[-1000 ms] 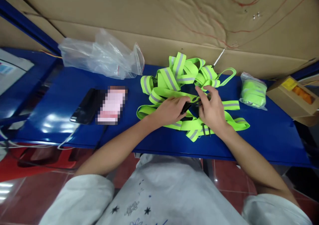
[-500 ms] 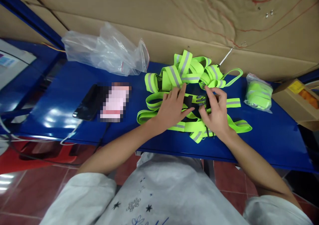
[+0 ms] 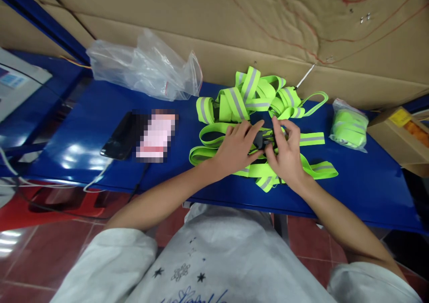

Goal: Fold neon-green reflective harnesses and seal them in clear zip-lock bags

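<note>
Between my hands, a black plastic side-release buckle (image 3: pixel 263 139) joins the ends of a neon-green reflective strap (image 3: pixel 311 138). My left hand (image 3: pixel 238 143) pinches the buckle's left half between thumb and fingers. From the right, my right hand (image 3: pixel 286 153) grips the other half, the prongs at the mouth of the socket. Whether the prongs are fully seated is hard to make out behind the fingers. Beneath and in front of my hands lie more looped green straps (image 3: pixel 323 170) with a grey stripe. Just beyond them is a heap of similar straps (image 3: pixel 250 90).
Clear plastic bags (image 3: pixel 144 66) lie at the back left of the blue table (image 3: pixel 80 137). Nearer are a black phone (image 3: pixel 117 137) and a pixelated pink item (image 3: pixel 156 135). On the right stand a bagged green strap (image 3: pixel 349 126) and a cardboard box (image 3: pixel 392 133).
The two buckle halves have come together as my hands drew closer; the gap with exposed prongs has narrowed. My left fingers have curled in around the buckle.
</note>
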Demonstrator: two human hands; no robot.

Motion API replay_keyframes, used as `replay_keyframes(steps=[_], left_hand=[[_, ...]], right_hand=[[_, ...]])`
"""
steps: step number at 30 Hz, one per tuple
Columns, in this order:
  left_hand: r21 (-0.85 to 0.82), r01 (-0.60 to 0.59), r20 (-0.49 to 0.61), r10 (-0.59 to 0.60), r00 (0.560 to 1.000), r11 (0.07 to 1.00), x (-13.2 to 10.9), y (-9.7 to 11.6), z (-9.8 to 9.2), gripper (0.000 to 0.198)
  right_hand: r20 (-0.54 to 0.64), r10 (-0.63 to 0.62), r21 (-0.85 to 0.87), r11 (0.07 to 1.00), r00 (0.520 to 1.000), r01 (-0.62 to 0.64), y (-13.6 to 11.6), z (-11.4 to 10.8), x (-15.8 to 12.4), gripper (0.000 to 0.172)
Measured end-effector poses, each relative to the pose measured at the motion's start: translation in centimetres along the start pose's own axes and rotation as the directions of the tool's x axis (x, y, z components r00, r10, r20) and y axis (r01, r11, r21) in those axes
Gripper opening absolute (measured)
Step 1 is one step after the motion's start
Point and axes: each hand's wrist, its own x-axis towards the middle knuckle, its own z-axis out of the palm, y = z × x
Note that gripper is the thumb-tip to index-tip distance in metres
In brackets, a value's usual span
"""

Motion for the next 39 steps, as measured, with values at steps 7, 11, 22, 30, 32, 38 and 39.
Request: replay_keyframes(steps=[7,11,22,30,32,38,39], left_hand=[[-0.139,-0.092,0.0,0.093,0.996,0.986,0.0,-0.1,-0.3,0.062],[-0.07,-0.169,-0.012,0.168,0.986,0.983,0.2,-0.8,-0.3,0.054],[-0.231,-0.246,-0.098,0.229,0.969,0.941,0.2,-1.0,-0.7,0.066],[-0.312,-0.285,-0.114,0.262,0.958,0.906,0.1,-1.7,0.8,0.073],[-0.348,-0.249,-0.096,0.23,0.968,0.904,0.3,-1.7,0.4,0.072],[-0.642,-0.117,-0.045,0.115,0.992,0.758,0.7,-1.5,-3.1,0.075],[-0.704,-0.079,-0.002,0.109,0.994,0.706,0.7,-1.5,-3.6,0.078]], right_hand=[[0.036,-0.051,-0.094,0.994,0.998,0.054,-0.5,-0.5,0.3,0.087],[0.098,-0.113,-0.075,0.99,0.989,0.12,-0.8,-0.6,0.1,0.091],[0.133,-0.185,0.035,0.983,0.974,0.182,-0.7,-0.9,0.0,0.095],[0.132,-0.2,0.164,0.97,0.971,0.177,-1.2,-0.2,-0.6,0.099],[0.11,-0.206,0.21,0.961,0.972,0.18,-1.0,-0.4,-0.3,0.099],[0.166,-0.073,0.309,0.951,0.983,0.019,0.7,-3.3,1.1,0.092],[0.223,-0.059,0.352,0.936,0.973,-0.024,0.9,-3.8,1.2,0.083]])
